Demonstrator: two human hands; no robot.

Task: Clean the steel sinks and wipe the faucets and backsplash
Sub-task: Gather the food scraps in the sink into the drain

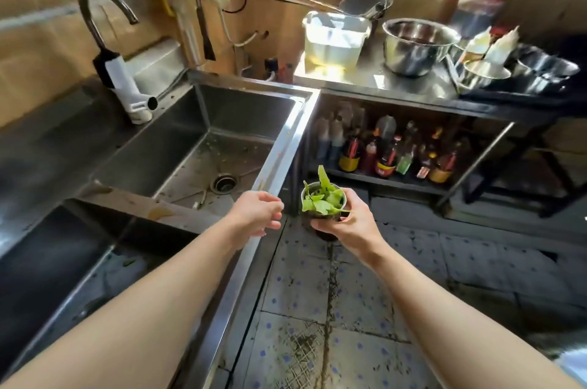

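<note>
A single wide-angle head view is given; the steel sinks (203,147) and floor (365,293) are seen from above, close, looking forward and down.

Two arms enter from the bottom edge, one on each side. Both forearms are bare from the frame edge to the wrist; no sleeve, cuff or glove is visible on either. The left hand (259,217) is bare, with no ring, watch, band or bracelet on the fingers or wrist. The right hand (347,223) is likewise bare, wrist unadorned. Fingernails are short where they can be made out on the left hand; those of the right cannot be judged. No marks, dressings or tattoos show on either forearm. Upper arms, torso and clothing lie outside the frame.
</note>
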